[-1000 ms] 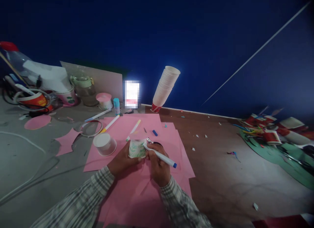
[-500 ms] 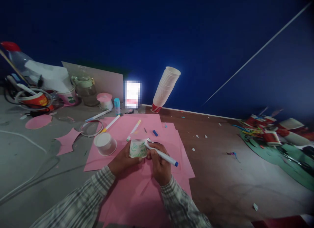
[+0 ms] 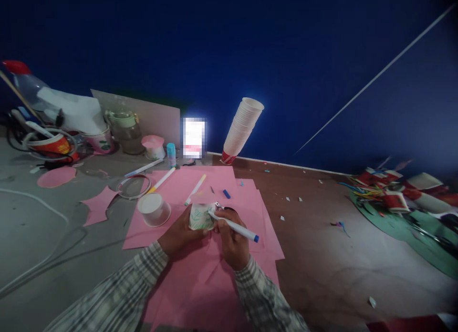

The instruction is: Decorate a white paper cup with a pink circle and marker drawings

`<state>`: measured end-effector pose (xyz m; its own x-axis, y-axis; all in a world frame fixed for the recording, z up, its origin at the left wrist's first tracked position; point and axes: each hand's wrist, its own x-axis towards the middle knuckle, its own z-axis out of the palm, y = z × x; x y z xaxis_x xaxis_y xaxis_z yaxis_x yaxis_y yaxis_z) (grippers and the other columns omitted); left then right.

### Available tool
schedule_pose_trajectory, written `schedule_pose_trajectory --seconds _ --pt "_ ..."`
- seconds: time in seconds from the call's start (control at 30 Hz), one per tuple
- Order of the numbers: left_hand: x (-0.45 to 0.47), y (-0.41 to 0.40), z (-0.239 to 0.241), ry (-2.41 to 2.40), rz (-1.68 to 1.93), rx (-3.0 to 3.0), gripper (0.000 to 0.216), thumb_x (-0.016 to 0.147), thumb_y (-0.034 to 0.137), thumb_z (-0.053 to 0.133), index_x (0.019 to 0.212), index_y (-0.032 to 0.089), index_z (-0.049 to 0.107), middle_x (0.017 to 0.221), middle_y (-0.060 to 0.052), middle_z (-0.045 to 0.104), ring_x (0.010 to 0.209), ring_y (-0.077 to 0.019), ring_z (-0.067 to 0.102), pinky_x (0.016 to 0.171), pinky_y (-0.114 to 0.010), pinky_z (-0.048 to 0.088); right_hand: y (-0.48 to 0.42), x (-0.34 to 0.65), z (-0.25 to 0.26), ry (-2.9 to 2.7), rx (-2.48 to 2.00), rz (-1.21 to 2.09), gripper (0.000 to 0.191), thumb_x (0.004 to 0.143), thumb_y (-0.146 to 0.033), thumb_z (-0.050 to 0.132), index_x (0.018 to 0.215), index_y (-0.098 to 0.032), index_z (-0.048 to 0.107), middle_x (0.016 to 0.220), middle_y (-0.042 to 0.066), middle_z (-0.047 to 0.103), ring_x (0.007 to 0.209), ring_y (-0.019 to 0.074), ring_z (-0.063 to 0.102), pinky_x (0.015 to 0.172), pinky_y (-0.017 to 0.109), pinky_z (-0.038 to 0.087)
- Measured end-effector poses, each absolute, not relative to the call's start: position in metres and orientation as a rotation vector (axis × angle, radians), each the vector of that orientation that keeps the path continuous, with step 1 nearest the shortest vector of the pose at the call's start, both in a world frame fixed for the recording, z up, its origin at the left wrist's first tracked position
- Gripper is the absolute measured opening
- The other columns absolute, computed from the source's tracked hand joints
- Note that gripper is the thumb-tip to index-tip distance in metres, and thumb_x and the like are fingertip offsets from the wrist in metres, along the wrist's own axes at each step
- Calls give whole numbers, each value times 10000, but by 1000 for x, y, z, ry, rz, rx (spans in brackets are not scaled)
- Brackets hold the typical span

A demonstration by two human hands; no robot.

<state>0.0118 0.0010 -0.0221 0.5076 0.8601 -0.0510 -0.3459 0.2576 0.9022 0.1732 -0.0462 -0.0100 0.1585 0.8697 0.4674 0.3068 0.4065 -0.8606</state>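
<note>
My left hand is closed round a small white paper cup with green leaf-like marks on its side. In my right hand is a white marker with a blue end, its tip at the cup's right side. The fingers of my right hand lie close to the cup; whether they touch it I cannot tell. Pink paper sheets lie under both hands. To the left of my left hand stands another white paper cup, upside down. A blue marker cap rests beyond my right hand.
Several markers and a ring of tape lie on the left. A leaning stack of paper cups stands at the wall, near a glue stick. Scissors and cups sit on a green sheet at right.
The marker tip has moved slightly down and left on the cup's side. Both hands keep nearly the same place and hold the same things.
</note>
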Motion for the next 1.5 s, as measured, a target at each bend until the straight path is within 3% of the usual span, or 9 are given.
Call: schedule_pose_trajectory --seconds 1.5 --pt "13 0 -17 587 886 995 588 693 353 939 1150 184 608 1007 -75 742 946 -246 677 856 -375 503 -43 177 -10 -1411 -1156 575 200 1016 -318 550 1060 -219 718 821 53 700 751 201 683 718 351 579"
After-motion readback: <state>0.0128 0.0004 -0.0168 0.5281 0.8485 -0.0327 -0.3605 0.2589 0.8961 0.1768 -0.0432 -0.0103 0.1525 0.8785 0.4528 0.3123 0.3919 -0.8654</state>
